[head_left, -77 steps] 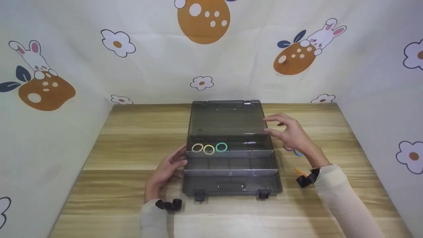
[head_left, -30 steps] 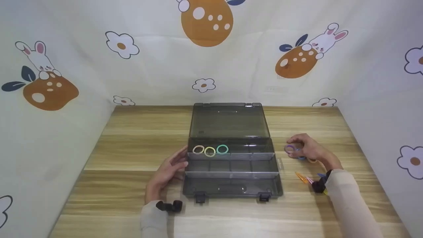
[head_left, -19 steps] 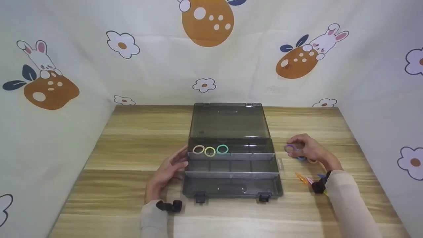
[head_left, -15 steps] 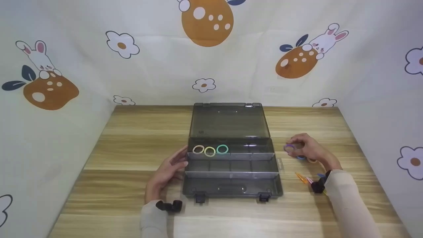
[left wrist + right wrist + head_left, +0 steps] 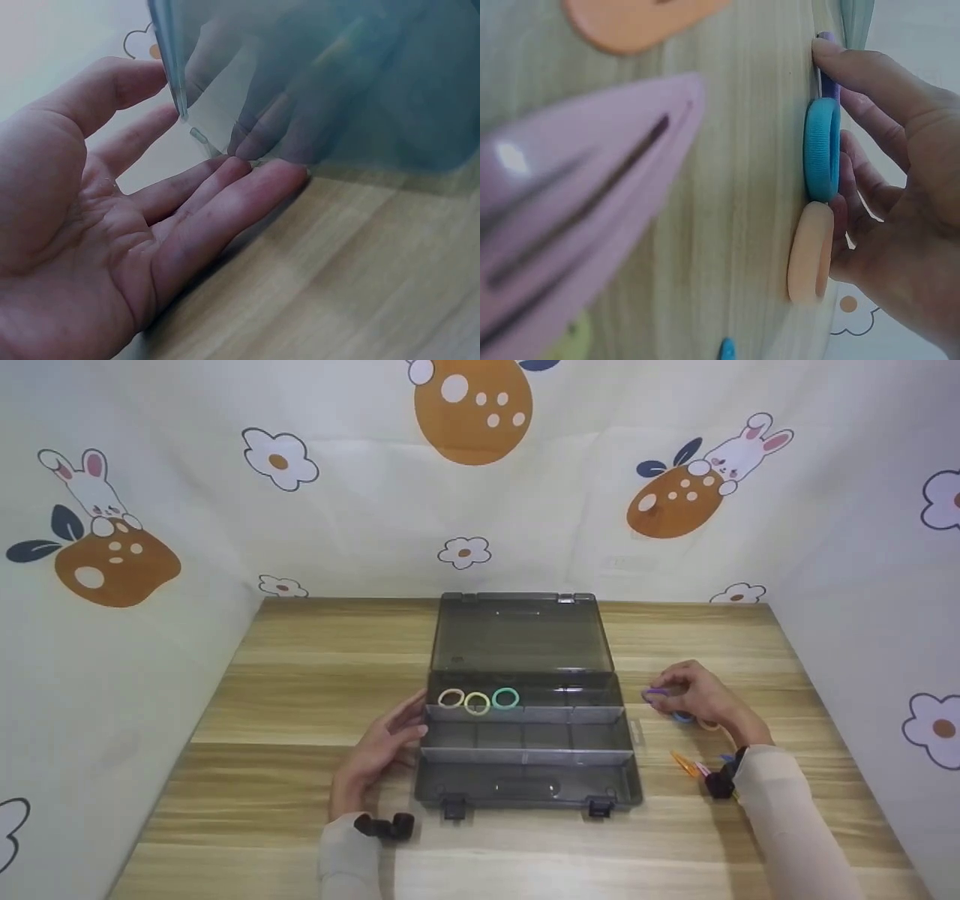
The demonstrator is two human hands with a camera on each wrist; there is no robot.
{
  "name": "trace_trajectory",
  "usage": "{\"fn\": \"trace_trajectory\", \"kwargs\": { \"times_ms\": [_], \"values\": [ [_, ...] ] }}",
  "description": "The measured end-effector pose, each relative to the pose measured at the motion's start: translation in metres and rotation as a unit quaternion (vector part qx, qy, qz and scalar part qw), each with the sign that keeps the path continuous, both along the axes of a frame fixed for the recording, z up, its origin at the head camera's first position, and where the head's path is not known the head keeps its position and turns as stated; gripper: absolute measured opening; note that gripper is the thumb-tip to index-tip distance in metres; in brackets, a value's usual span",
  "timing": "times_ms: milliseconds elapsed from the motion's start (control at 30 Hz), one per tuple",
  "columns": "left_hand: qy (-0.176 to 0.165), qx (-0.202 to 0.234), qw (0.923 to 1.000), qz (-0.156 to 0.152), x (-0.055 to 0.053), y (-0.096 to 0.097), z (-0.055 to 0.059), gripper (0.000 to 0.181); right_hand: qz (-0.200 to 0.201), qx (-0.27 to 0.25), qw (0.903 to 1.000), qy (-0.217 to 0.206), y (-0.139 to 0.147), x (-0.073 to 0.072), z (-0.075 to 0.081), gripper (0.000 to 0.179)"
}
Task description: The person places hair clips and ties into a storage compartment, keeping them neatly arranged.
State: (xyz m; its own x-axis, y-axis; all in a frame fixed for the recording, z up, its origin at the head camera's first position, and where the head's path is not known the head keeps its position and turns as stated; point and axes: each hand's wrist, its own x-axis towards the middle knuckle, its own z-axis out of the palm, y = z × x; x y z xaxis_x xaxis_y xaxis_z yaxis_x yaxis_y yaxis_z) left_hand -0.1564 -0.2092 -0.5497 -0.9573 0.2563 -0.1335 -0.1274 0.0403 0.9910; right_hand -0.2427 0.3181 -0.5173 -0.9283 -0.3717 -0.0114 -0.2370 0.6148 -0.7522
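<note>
My right hand point(image 5: 697, 691) pinches a purple hair tie point(image 5: 655, 691) between thumb and fingers, right of the storage box. Close under that hand lie a blue hair tie point(image 5: 822, 150) and a peach hair tie point(image 5: 810, 251), partly covered by it in the head view. My left hand point(image 5: 382, 746) rests with extended fingers against the left wall of the dark see-through box point(image 5: 525, 789), whose lid point(image 5: 521, 634) is laid back. In the rear compartment sit a pink hair tie point(image 5: 451, 699), a yellow one point(image 5: 477, 704) and a green one point(image 5: 505, 698).
Hair clips lie by my right wrist: an orange one point(image 5: 683, 764), a pink one point(image 5: 585, 187) and a blue one point(image 5: 727, 758). A small clear strip point(image 5: 637, 732) lies beside the box's right wall. Patterned cloth point(image 5: 360, 525) hangs behind the wooden table point(image 5: 300, 660).
My right hand has come from the lid's right edge down to the loose hair ties and taken hold of the purple one, which has tilted and shifted slightly left. The left hand stays put.
</note>
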Motion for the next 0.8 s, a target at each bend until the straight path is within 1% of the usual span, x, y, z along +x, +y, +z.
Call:
{"fn": "trace_trajectory", "kwargs": {
  "times_ms": [200, 300, 400, 500, 567, 633, 700, 800],
  "values": [
    [-0.005, 0.001, 1.0, 0.0, 0.0, 0.002, 0.002, 0.065, -0.035, 0.027, 0.9987, -0.025, -0.004, 0.001, 0.004, 0.023],
    [-0.005, -0.004, 1.0, 0.001, 0.0, 0.002, 0.002, 0.065, -0.045, 0.038, 0.9979, -0.027, -0.004, 0.002, 0.003, 0.021],
    [0.002, -0.005, 1.0, -0.004, -0.001, 0.001, 0.0, 0.066, -0.044, 0.026, 0.9984, -0.025, -0.004, 0.001, 0.001, 0.018],
    [-0.007, 0.007, 0.9999, -0.005, -0.001, 0.0, 0.0, 0.067, -0.043, 0.006, 0.9987, -0.025, -0.004, 0.0, 0.0, 0.016],
    [-0.011, 0.016, 0.9998, -0.009, 0.0, 0.0, -0.001, 0.067, -0.05, -0.003, 0.9984, -0.027, -0.005, 0.0, 0.0, 0.016],
    [-0.013, 0.023, 0.9996, -0.008, 0.001, 0.0, -0.001, 0.067, -0.063, -0.001, 0.9975, -0.031, -0.007, 0.0, 0.002, 0.018],
    [-0.008, 0.022, 0.9997, -0.01, 0.001, 0.0, -0.001, 0.067, -0.074, 0.003, 0.9968, -0.031, -0.009, 0.001, 0.006, 0.02],
    [-0.013, 0.02, 0.9996, -0.011, 0.001, 0.0, 0.0, 0.067, -0.075, -0.001, 0.9968, -0.028, -0.014, 0.0, 0.014, 0.022]
  ]
}}
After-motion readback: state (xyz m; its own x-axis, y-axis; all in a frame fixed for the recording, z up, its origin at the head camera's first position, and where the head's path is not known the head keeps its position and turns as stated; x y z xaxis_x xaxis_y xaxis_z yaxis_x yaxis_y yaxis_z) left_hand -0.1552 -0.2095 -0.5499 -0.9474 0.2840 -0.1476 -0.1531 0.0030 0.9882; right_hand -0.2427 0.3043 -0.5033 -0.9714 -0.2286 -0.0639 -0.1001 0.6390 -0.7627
